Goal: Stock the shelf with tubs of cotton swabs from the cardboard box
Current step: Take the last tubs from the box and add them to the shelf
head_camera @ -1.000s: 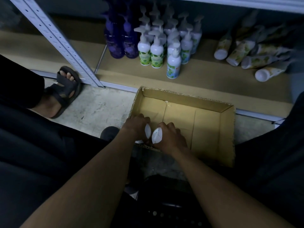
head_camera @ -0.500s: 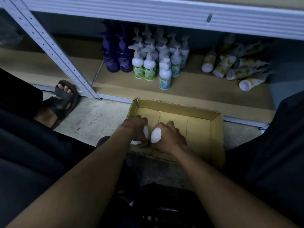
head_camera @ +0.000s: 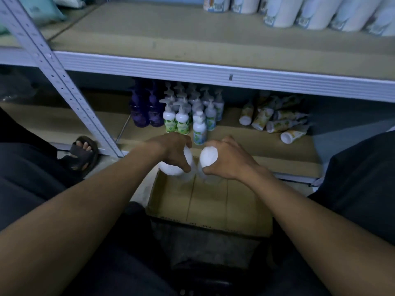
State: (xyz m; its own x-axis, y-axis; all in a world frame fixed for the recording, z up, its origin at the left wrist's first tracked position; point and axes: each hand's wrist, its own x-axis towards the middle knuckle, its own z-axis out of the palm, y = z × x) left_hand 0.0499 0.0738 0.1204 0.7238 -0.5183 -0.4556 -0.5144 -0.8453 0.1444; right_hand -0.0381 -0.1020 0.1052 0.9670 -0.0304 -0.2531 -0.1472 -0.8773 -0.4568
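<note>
White-lidded translucent plastic tub (head_camera: pixel 172 167) sits gripped in the curled left hand (head_camera: pixel 174 151); the right hand (head_camera: pixel 227 160) clutches a second, blurred, seemingly identical tub (head_camera: pixel 208 160). Both hover over the open brown cardboard box (head_camera: pixel 210 207), before the grey metal shelf (head_camera: pixel 213 73).

Pump bottles (head_camera: pixel 188 116) standing, tubes (head_camera: pixel 275 120) lying, perhaps wrapped rolls (head_camera: pixel 316 11) above, sandalled foot (head_camera: pixel 82 150)
</note>
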